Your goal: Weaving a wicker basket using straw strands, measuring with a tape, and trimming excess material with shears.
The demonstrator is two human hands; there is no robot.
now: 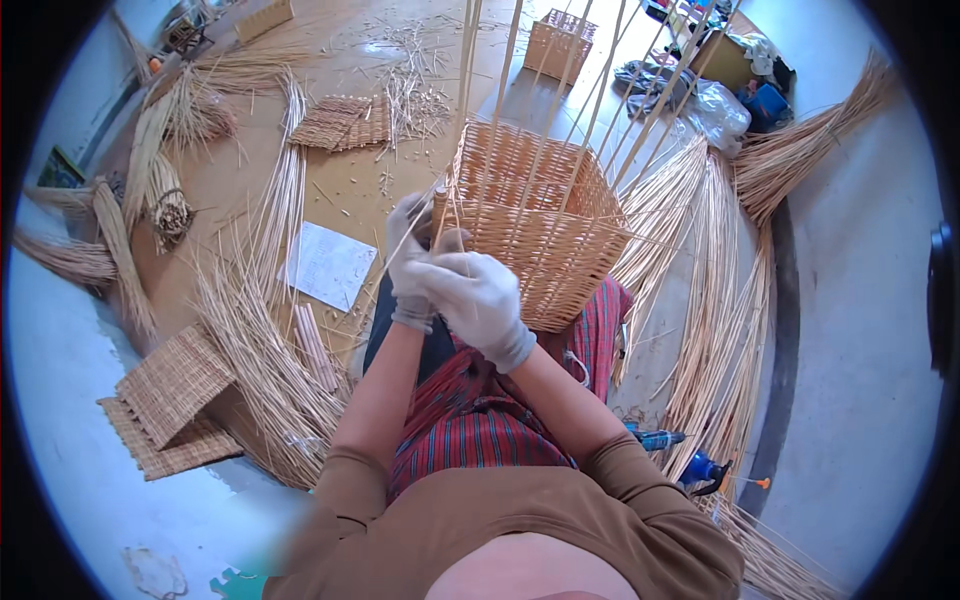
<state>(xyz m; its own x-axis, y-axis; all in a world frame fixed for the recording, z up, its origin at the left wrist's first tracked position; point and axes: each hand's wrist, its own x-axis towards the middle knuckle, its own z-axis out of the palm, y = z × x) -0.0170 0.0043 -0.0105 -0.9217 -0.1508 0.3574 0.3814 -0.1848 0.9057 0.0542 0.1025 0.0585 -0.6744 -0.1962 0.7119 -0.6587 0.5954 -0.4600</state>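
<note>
Brown shirt (500, 500) nearest cam. Wicker basket (540, 265) at striped lap cloth (480, 440); L hand (405, 255) curled round corner post (440, 208), R hand (478, 300) bunched alongside, pinch can't tell. Uneven pull might skew corner; tall stakes (468, 60) might snag.

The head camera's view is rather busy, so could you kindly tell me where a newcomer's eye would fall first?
Probably on the unfinished wicker basket above the person's striped lap, with tall stakes rising from it. Next come the pale-gloved left hand and right hand, close together at the basket's left side. Then the loose canes fanned out to the right.
</note>
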